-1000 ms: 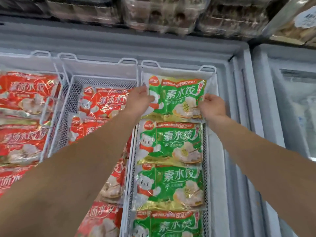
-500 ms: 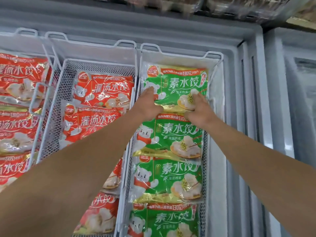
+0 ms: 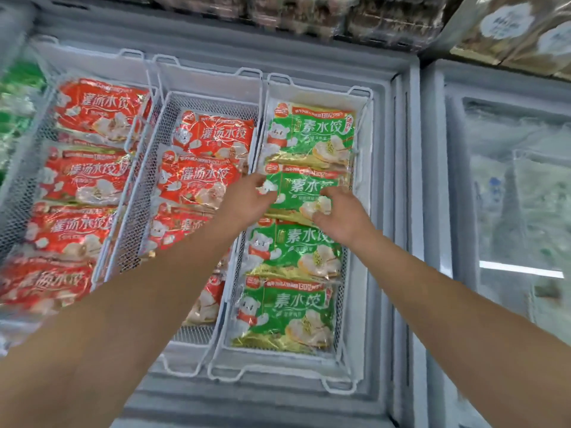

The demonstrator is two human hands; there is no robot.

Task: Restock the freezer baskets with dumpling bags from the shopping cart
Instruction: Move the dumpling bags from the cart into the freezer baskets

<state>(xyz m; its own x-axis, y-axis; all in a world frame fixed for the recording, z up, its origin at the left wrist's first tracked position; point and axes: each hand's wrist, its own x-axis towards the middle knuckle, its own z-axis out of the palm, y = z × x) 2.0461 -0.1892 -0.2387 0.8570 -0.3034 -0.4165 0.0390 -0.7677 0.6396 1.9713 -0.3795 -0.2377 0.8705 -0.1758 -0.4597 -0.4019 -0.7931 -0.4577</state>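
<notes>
Green dumpling bags are lying four in a row in the white wire basket (image 3: 364,97) at 3 o'clock. Left hand (image 3: 247,200) and right hand (image 3: 341,216) are pinching the second green bag (image 3: 304,188), hiding its lower corners. Blurred red bags (image 3: 92,177) are filling baskets at 9 o'clock inside the frosted freezer (image 3: 411,180).

Three white wire baskets (image 3: 361,118) sit side by side in the freezer; the right one holds four green dumpling bags (image 3: 312,131) in a row; the middle one shows at least four red dumpling bags (image 3: 216,134), partly hidden by an arm; the left one shows four more red; two hands (image 3: 244,202) reach in.
</notes>
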